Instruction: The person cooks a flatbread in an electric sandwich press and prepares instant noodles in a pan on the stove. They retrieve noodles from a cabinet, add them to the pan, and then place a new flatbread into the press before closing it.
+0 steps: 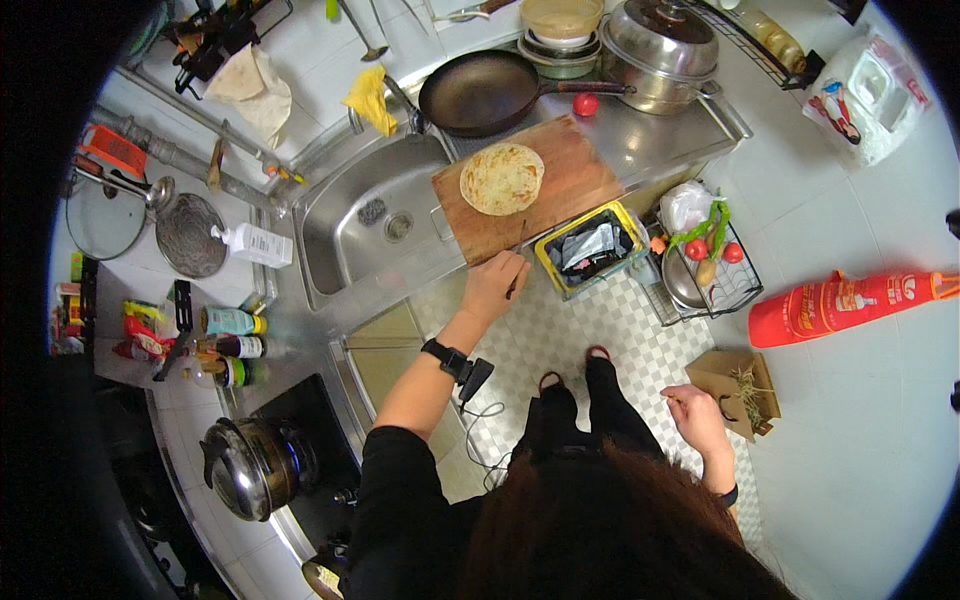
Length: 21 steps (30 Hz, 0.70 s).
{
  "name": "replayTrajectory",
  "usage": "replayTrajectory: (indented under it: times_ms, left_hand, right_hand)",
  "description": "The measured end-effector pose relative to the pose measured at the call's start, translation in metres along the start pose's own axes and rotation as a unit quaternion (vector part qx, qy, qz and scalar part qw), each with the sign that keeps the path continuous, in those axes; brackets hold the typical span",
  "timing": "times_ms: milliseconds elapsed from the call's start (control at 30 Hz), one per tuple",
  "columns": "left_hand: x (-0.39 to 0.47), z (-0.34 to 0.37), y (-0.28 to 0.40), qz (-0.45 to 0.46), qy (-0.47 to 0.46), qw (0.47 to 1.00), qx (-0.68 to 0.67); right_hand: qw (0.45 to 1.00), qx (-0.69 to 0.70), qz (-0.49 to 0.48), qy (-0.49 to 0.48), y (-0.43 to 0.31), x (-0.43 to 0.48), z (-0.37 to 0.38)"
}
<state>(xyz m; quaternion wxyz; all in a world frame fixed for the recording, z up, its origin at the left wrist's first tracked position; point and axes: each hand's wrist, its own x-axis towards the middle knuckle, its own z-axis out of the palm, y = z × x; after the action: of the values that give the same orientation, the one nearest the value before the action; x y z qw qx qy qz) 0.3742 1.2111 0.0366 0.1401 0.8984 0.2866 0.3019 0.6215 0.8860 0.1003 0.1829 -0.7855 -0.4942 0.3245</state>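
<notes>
My left hand (491, 281) grips a slim knife-like tool (511, 288) by its dark handle, beside the near left corner of a wooden cutting board (574, 161). The tool's thin end points towards the board; its exact kind is hard to make out. A round, browned flatbread (502, 179) lies flat on the board, apart from my hand. My right hand (697, 420) hangs low over the checkered floor, near a cardboard box (709, 371). Its fingers are loosely bent and nothing shows in them.
A steel sink (352, 202) adjoins the board on the left. Behind stand a frying pan (480, 94), a tomato (585, 104) and a lidded steamer pot (660, 60). In front hangs a yellow-rimmed bin (551, 262), beside a wire vegetable rack (739, 289). A pot (251, 469) sits over a blue flame.
</notes>
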Motion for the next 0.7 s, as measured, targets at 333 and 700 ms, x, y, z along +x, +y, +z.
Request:
replayTrajectory:
  times_ms: [333,700]
  left_hand:
    - [-0.106,-0.067,0.075,-0.262,0.166,0.950,0.020]
    - [-0.232,-0.082,0.347,-0.627,0.294,0.698,0.185]
  right_hand:
    - [0.938,-0.098,-0.294,-0.157,-0.034,0.156,-0.003]
    - [0.675,-0.302,-0.590,-0.324,-0.196,0.213,0.054]
